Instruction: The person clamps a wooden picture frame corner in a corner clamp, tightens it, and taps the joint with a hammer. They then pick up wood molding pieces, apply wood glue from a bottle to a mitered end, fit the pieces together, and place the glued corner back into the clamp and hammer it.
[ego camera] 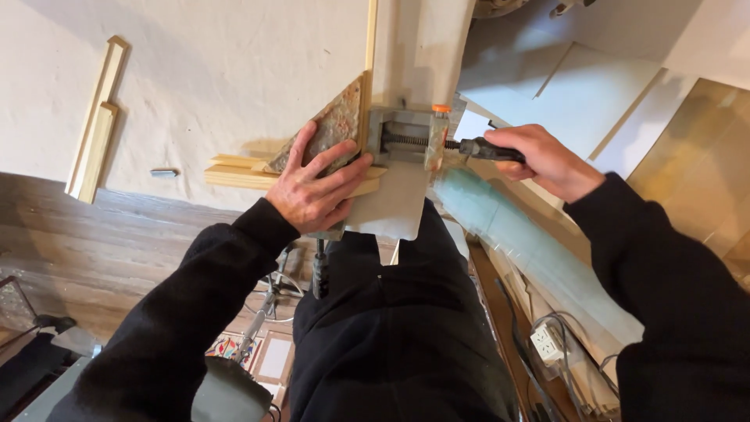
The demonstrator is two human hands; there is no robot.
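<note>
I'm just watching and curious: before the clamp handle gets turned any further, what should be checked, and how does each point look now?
1. Left hand pressing flat on the triangular stone-like piece and wooden strips: ok.
2. Right hand gripping the black handle: ok.
3. Fingers clear of the grey corner clamp: not ok, they lie right beside it.
4. Upright strip seated in the clamp: cannot tell.
5. Corner joint square: cannot tell.

Left hand palm down, fingers spread flat; right hand curled in closed grip, arm extended
</note>
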